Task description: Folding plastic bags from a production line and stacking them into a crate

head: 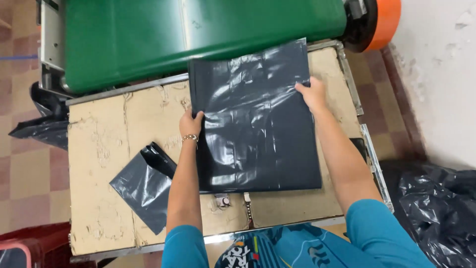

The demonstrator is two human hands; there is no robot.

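A large dark grey plastic mailer bag lies flat on a worn cardboard-covered table, its far edge reaching the green conveyor belt. My left hand grips the bag's left edge; a bracelet sits on that wrist. My right hand holds the bag's right edge near the upper corner. A smaller dark grey bag lies folded at one corner on the table, left of my left forearm.
An orange roller end caps the conveyor at upper right. Black plastic bags are heaped at lower right and on the floor at left. A red crate stands at lower left. A white wall rises at right.
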